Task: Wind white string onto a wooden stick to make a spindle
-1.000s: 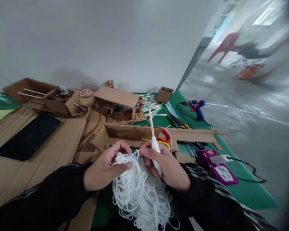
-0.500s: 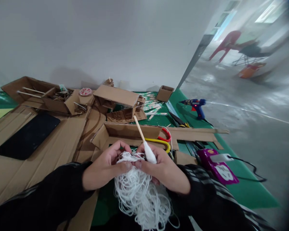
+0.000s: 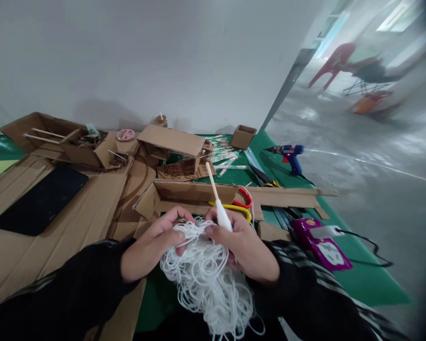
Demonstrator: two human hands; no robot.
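A loose tangle of white string (image 3: 213, 279) hangs down from both hands at the bottom centre. My left hand (image 3: 159, 241) pinches strands at the top left of the tangle. On the other side, my right hand (image 3: 243, 239) is closed on the string and also holds a wooden stick (image 3: 212, 181), tilted upward. White string is wound in a cone around the stick's lower part (image 3: 223, 217). Some fingertips are hidden in the strands. Just beyond the hands lies an open cardboard tray (image 3: 195, 193), with red and yellow curved handles at its right end.
Cardboard structures (image 3: 173, 141) stand along the wall. A black tablet (image 3: 40, 200) lies on cardboard at left. At right are a blue glue gun (image 3: 289, 156), dark pliers (image 3: 262, 177) and a purple box (image 3: 321, 244) with a white plug and cable.
My thumbs have moved apart, spreading the strands between them. The stick has shifted slightly right and up, and the upper part of the tangle has spread to the left.
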